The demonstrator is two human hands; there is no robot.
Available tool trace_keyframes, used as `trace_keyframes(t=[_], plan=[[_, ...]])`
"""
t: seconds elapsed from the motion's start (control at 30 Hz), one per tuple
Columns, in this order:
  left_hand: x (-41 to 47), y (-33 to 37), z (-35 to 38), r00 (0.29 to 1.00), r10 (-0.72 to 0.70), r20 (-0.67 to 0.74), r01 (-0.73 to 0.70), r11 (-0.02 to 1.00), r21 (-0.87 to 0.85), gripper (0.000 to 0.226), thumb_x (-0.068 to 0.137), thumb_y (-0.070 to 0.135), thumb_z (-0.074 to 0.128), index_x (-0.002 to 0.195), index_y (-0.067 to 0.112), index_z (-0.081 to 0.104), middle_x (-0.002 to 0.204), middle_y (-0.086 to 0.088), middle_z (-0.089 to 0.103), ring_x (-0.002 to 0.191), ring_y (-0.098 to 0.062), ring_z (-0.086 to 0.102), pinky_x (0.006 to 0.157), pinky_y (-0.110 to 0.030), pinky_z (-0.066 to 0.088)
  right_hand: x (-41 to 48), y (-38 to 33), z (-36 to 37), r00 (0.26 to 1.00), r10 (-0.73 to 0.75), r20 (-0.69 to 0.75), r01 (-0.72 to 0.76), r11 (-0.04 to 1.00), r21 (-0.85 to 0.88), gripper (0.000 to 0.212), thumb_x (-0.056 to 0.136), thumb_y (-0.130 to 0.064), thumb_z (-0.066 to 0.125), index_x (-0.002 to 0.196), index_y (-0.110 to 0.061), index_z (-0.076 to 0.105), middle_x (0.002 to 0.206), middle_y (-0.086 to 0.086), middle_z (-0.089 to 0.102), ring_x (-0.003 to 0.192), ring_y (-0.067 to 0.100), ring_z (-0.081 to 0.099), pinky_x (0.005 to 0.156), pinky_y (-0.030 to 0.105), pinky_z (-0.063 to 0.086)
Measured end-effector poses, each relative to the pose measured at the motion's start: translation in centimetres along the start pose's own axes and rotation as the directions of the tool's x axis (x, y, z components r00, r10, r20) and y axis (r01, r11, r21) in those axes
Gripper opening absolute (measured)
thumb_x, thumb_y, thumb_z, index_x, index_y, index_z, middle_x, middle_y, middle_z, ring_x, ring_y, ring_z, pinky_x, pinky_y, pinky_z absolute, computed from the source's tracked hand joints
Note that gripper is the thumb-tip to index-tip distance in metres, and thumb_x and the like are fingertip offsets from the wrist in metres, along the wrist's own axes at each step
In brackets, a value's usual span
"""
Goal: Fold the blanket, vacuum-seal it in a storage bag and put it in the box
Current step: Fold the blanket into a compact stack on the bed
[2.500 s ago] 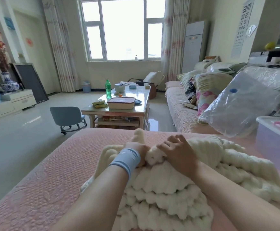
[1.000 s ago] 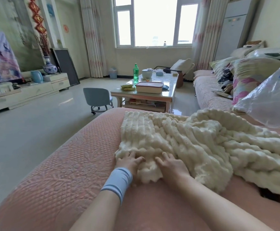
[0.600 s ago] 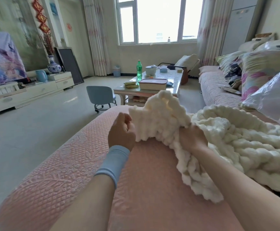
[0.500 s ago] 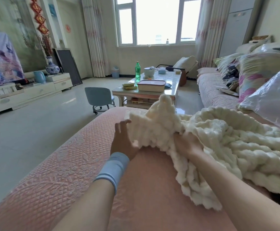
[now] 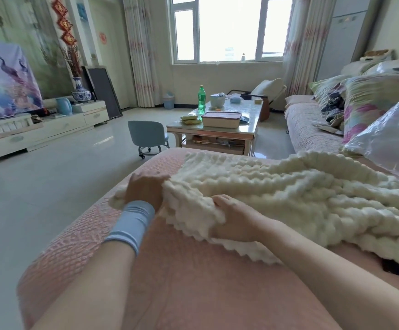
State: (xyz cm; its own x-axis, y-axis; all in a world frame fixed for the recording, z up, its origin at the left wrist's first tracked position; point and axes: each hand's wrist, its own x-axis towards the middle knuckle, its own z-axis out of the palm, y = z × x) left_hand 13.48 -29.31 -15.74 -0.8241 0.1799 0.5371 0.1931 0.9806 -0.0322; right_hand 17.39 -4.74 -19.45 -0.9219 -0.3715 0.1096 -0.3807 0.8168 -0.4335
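The cream, chunky knitted blanket (image 5: pixel 288 198) lies spread on the pink quilted sofa cover (image 5: pixel 193 282) and reaches from the middle of the view toward 3 o'clock. The left hand (image 5: pixel 146 189), with a light blue wristband (image 5: pixel 129 222) on its wrist, grasps the blanket's corner at the 9 o'clock end. The right hand (image 5: pixel 236 222) grasps the near edge at about 7 o'clock, with its fingers curled into the knit. The clear plastic storage bag (image 5: pixel 388 144) is at 2 o'clock, just beside the blanket's far part.
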Motion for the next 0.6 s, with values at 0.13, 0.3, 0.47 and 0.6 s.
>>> trace_keyframes(t=[0.13,0.3,0.47,0.6], plan=[[-1.6,1.1,-0.3,0.929,-0.122,0.349,0.147,0.988,-0.047,0.037,0.077,0.037,0.059,0.114,0.040,0.055,0.115,0.002,0.065,0.106,-0.024,0.061,0.086,-0.036,0.043,-2.3,1.7,1.0,0.979,0.177,0.100,-0.112,0.881,-0.460,0.127,0.056,-0.065,0.079,0.152,-0.043,-0.002,0.160,0.001,0.019,0.150,0.021,0.017,0.115,0.066,0.013],[-1.8,4.8,0.6,0.732,-0.104,0.673,-0.015,0.986,0.168,0.062,0.076,0.055,0.059,0.133,0.033,0.049,0.132,-0.002,0.058,0.120,-0.025,0.056,0.098,-0.039,0.045,-3.3,3.2,1.8,0.942,0.328,0.076,-0.191,0.706,-0.682,0.086,0.074,-0.058,0.068,0.147,-0.033,0.030,0.152,0.009,0.032,0.139,0.028,0.033,0.105,0.052,0.034],[1.2,5.0,0.4,0.596,-0.290,0.749,0.138,0.956,0.260,0.040,0.092,0.029,0.053,0.130,0.016,0.056,0.127,-0.007,0.058,0.116,-0.029,0.057,0.098,-0.041,0.048,-1.0,3.3,-2.3,0.895,0.437,-0.093,-0.393,0.670,-0.629,0.032,0.088,-0.040,0.051,0.112,-0.024,0.067,0.121,0.002,0.062,0.116,0.023,0.057,0.080,0.033,0.045],[5.9,5.5,0.6,0.901,-0.244,0.359,0.390,0.818,-0.423,0.053,0.087,0.013,0.058,0.138,0.021,0.046,0.145,-0.014,0.044,0.126,-0.031,0.048,0.103,-0.038,0.042,1.7,5.5,-6.9,0.711,0.669,-0.218,-0.600,0.738,0.308,0.030,0.086,-0.033,0.060,0.097,-0.007,0.067,0.098,0.014,0.072,0.086,0.028,0.067,0.068,0.032,0.049]])
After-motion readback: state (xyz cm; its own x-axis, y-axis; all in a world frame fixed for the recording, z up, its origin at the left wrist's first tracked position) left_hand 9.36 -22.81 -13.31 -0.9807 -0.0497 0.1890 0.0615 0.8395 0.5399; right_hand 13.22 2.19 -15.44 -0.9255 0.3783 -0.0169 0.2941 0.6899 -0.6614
